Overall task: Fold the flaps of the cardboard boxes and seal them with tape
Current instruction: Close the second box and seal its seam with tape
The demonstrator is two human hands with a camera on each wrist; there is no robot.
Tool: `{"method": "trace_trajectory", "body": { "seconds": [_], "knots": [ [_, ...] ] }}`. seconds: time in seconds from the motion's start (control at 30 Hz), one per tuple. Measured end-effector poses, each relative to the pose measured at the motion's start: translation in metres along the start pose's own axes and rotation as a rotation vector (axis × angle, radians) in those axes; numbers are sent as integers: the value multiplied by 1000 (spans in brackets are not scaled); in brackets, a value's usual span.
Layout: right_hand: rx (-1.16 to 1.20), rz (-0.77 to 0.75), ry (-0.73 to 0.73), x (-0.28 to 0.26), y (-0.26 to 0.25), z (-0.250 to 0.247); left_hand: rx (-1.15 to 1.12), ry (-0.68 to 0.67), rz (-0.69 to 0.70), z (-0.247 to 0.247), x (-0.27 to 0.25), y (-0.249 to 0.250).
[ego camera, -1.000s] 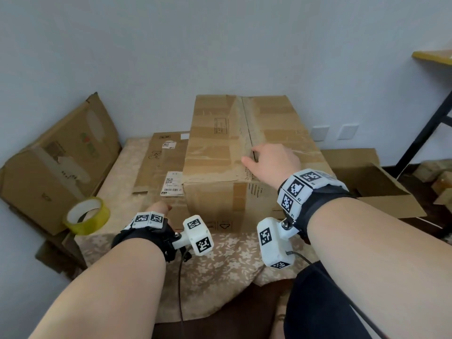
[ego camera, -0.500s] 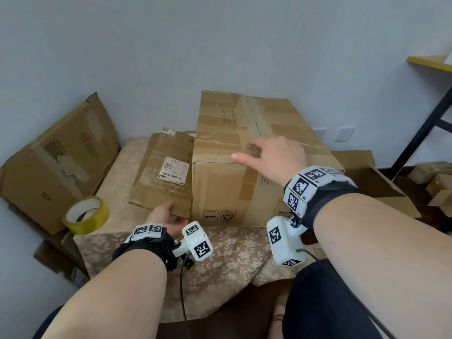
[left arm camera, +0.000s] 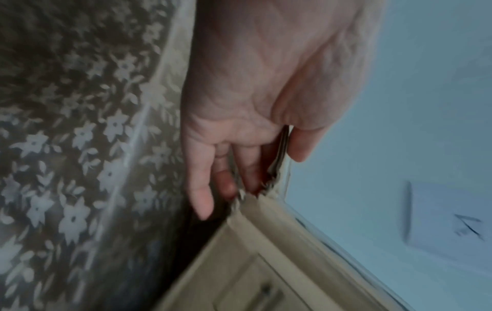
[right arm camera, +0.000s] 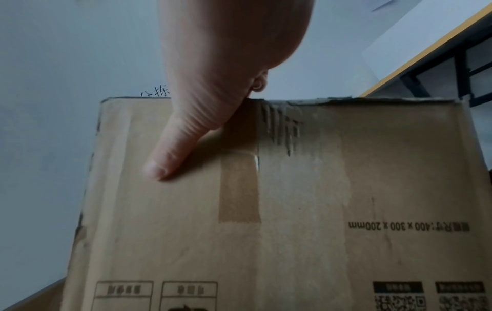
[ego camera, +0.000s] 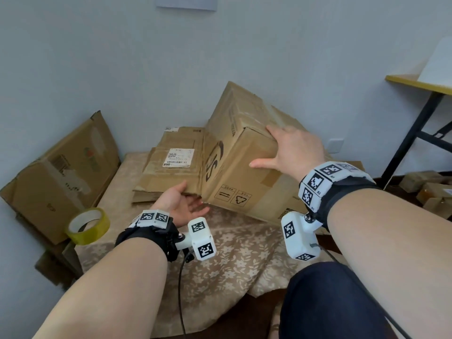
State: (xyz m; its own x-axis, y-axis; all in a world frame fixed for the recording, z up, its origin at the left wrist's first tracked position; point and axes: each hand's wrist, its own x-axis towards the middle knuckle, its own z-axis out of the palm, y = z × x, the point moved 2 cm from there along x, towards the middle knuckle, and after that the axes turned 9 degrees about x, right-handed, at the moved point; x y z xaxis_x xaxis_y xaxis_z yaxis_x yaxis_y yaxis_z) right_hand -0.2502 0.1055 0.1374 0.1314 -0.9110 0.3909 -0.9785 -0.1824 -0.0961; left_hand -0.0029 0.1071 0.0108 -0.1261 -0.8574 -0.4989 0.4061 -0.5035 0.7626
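Note:
A taped-shut cardboard box (ego camera: 234, 172) is tipped up on its right lower edge over the floral cloth of the table (ego camera: 232, 253). My right hand (ego camera: 278, 148) grips its near top edge, fingers over the top. In the right wrist view the thumb (right arm camera: 181, 136) presses the front face of the box (right arm camera: 306, 200). My left hand (ego camera: 190, 199) lies palm up at the box's lower left corner. It pinches the near edge of a flattened cardboard sheet (ego camera: 171, 172). The left wrist view shows that thin edge between thumb and fingers (left arm camera: 202, 185).
A yellow tape roll (ego camera: 88, 226) stands at the table's left edge. A large worn box (ego camera: 61, 172) leans against the left wall. At the right stands a desk with a black leg (ego camera: 411, 135), with small boxes (ego camera: 430, 192) on the floor.
The box has been tipped up and turned leftward, its left side now raised. My right hand shifted to grip the near top edge. My left hand turned palm up under the flat cardboard.

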Motion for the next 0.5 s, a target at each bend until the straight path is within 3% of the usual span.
{"method": "trace_trajectory", "body": {
  "seconds": [0.1, 0.27, 0.5],
  "knots": [
    [-2, 26, 32, -4, 9, -4, 44, -80, 1, 24, -8, 11],
    [25, 47, 100, -9, 22, -14, 116, -25, 8, 58, -21, 31],
    [130, 174, 235, -22, 51, -38, 83, -83, 39, 107, -32, 55]
  ]
}}
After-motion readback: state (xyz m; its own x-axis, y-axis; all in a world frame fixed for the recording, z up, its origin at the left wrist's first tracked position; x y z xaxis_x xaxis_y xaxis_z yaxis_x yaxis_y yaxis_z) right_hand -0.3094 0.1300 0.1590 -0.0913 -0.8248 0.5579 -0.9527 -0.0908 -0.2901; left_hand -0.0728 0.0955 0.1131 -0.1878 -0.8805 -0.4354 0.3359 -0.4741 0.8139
